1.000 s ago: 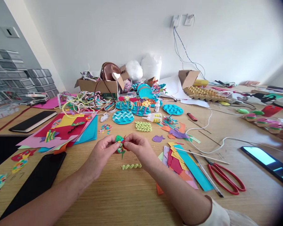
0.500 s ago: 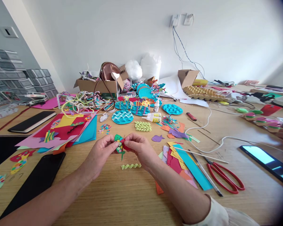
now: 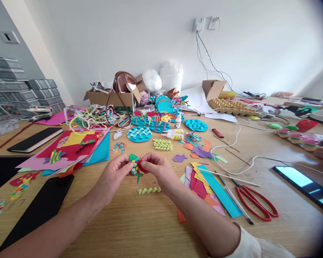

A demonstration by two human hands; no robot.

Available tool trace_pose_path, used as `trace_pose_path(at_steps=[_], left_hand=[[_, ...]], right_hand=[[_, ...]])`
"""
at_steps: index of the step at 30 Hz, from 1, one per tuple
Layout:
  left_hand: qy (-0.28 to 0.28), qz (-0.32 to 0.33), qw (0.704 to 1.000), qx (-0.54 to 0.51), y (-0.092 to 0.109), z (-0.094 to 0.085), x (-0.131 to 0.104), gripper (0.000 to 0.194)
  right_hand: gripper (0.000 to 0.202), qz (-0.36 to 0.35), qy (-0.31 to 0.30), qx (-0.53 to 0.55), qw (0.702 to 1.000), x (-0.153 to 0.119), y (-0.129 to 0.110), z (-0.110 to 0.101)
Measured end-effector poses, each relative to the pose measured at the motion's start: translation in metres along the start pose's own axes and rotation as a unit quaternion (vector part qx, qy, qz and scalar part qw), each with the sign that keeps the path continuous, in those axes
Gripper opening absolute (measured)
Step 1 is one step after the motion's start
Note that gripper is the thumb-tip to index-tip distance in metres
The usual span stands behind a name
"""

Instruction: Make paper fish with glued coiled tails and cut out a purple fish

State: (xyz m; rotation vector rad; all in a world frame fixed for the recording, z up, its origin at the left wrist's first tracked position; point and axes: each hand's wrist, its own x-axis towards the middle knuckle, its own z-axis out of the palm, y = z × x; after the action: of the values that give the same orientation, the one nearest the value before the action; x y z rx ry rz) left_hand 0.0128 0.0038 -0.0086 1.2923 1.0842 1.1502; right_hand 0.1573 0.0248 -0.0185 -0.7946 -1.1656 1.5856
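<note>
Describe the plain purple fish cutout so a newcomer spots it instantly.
On the wooden table, find the person's right hand. Just beyond it and to its right lies a small, flat purple fish, left of the orange and purple scraps. Unlike those irregular scraps, it has a clean fish outline with a tail pointing right.

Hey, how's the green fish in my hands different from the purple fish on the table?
The green fish has colorful spots, while the purple fish looks plain. The green fish is held between your left hand and right hand; the purple fish lies flat on the table. The green fish points tail down, whereas the purple fish lies sideways. Both are fish-shaped cutouts.
</note>
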Motion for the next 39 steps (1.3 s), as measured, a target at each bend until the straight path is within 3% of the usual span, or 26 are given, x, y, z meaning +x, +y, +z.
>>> trace_pose_path(at_steps=[9, 15, 19, 22, 28, 39], left_hand=[[0.002, 0.034, 0.997, 0.062, -0.002, -0.004, 0.000, 0.013], [-0.008, 0.068, 0.987, 0.142, -0.003, -0.005, 0.006, 0.011], [-0.015, 0.078, 0.981, 0.175, -0.007, -0.008, 0.008, 0.010], [-0.014, 0.081, 0.978, 0.193, -0.009, -0.010, 0.010, 0.011], [-0.007, 0.066, 0.977, 0.203, -0.003, -0.010, 0.010, 0.009], [0.000, 0.010, 0.994, 0.109, 0.002, -0.008, 0.002, 0.010]], right_hand=[[0.005, -0.083, 0.030, -0.167, 0.982, 0.004, 0.012, 0.000], [0.009, -0.186, 0.034, -0.327, 0.926, -0.002, 0.009, 0.003], [0.012, -0.209, 0.028, -0.359, 0.909, -0.004, 0.007, 0.004], [0.011, -0.183, 0.028, -0.344, 0.920, -0.002, 0.010, 0.003], [0.005, -0.054, 0.004, -0.188, 0.981, 0.003, 0.011, -0.001], [0.010, 0.020, -0.012, -0.050, 0.998, 0.001, 0.002, -0.001]])
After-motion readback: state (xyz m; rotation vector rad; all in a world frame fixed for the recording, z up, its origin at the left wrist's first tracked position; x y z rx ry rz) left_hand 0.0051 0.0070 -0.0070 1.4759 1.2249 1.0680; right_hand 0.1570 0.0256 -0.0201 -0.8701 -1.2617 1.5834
